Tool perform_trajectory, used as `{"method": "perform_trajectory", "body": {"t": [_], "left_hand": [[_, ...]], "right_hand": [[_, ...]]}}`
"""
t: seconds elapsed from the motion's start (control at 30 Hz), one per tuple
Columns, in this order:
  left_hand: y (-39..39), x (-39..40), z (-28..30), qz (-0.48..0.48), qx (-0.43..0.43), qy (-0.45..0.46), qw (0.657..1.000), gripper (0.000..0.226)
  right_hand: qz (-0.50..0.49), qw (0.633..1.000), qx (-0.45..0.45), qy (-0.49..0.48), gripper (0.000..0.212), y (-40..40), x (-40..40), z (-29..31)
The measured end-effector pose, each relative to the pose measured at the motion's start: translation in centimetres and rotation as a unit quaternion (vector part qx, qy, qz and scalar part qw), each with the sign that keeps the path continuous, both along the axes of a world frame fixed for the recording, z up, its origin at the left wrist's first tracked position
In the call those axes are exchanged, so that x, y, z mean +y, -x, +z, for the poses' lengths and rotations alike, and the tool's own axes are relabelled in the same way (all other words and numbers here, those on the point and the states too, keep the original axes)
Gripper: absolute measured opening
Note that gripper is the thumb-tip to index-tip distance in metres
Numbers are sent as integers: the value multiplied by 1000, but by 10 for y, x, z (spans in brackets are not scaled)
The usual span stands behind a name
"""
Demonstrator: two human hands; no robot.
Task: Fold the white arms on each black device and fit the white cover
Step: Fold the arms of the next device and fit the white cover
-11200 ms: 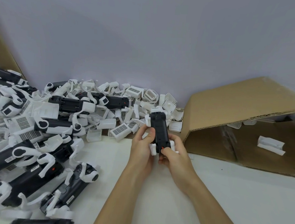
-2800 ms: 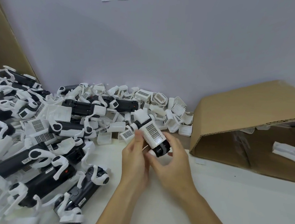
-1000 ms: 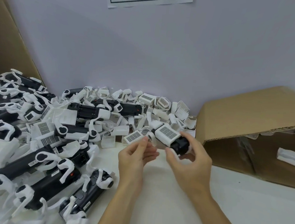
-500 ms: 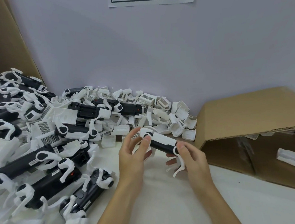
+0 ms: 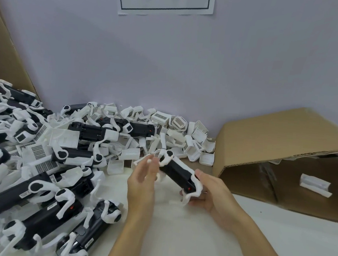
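A black device [image 5: 177, 174] with white arms at both ends is held above the table, slanting from upper left to lower right. A small red dot shows near its lower end. My right hand [image 5: 209, 193] grips that lower end from beneath, where a white arm [image 5: 191, 192] curls out. My left hand [image 5: 142, 178] hovers beside the upper end with fingers apart and blurred, holding nothing. Close to those fingertips sits the upper white arm [image 5: 165, 158]. Loose white covers [image 5: 193, 144] lie heaped behind.
A big pile of black devices with white arms [image 5: 38, 178] fills the left side of the white table [image 5: 195, 241]. A cardboard box [image 5: 283, 157] lies on its side at the right with a white piece [image 5: 315, 184] inside. Cardboard [image 5: 2, 54] leans at the far left.
The device has swung from lying crosswise to slanting toward my right hand. My left hand has come off its far end and opened. The view has tilted up slightly.
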State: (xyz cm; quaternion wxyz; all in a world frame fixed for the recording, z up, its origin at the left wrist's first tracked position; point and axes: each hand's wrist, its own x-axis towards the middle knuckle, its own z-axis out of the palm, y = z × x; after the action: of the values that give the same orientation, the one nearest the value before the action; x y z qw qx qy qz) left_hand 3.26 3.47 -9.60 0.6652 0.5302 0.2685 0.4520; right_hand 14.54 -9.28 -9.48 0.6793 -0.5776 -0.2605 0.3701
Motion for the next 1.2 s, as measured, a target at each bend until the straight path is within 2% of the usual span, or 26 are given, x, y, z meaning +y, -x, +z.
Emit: {"method": "perform_trajectory", "body": {"t": [0.07, 0.17, 0.23, 0.3, 0.4, 0.43, 0.5, 0.57, 0.63, 0.7, 0.77, 0.87, 0.93, 1.1, 1.2], "left_hand": [[-1, 3, -3, 3, -15, 25, 1000, 30], [-2, 6, -5, 18, -25, 56, 998, 32], [0, 9, -8, 29, -25, 63, 997, 32], [1, 11, -8, 28, -23, 60, 997, 32], [1, 14, -8, 23, -20, 81, 996, 30], [1, 15, -8, 21, -21, 92, 995, 29], [-1, 16, -8, 16, -13, 108, 994, 28], [-3, 16, -9, 10, -2, 109, 994, 27], [-4, 16, -11, 3, 16, 97, 995, 26], [-5, 13, -11, -7, 43, 79, 996, 24], [-6, 11, -13, -10, 77, 56, 995, 23], [-6, 6, -14, -16, 123, 9, 992, 24], [-4, 3, -15, -21, 152, -27, 988, 24], [1, -7, -6, -21, 194, -90, 977, 25], [6, -14, 12, 23, 233, -148, 961, 20]], "right_hand": [[-51, 998, 37, 2, 46, 1, 2, 7], [-115, 988, 100, -32, 32, 3, 8, 26], [-142, 972, 155, -108, 27, 0, 14, 51], [-187, 937, 186, -229, 27, -15, 10, 89], [-255, 859, 224, -383, 59, -51, -17, 149], [-250, 852, 232, -397, 68, -59, -28, 161], [-225, 883, 215, -352, 65, -59, -39, 163], [-220, 933, 156, -237, 40, -44, -32, 138], [-219, 966, 91, -101, 21, -20, -16, 99], [-206, 977, 45, 3, 23, 2, -2, 54], [-184, 981, -2, 67, 28, 19, 8, 15], [-173, 971, -124, 108, 33, 33, 14, -15], [-175, 964, -163, 115, 36, 33, 14, -19], [-169, 964, -174, 108, 39, 29, 12, -22], [-168, 965, -173, 104, 39, 30, 12, -21]]}}
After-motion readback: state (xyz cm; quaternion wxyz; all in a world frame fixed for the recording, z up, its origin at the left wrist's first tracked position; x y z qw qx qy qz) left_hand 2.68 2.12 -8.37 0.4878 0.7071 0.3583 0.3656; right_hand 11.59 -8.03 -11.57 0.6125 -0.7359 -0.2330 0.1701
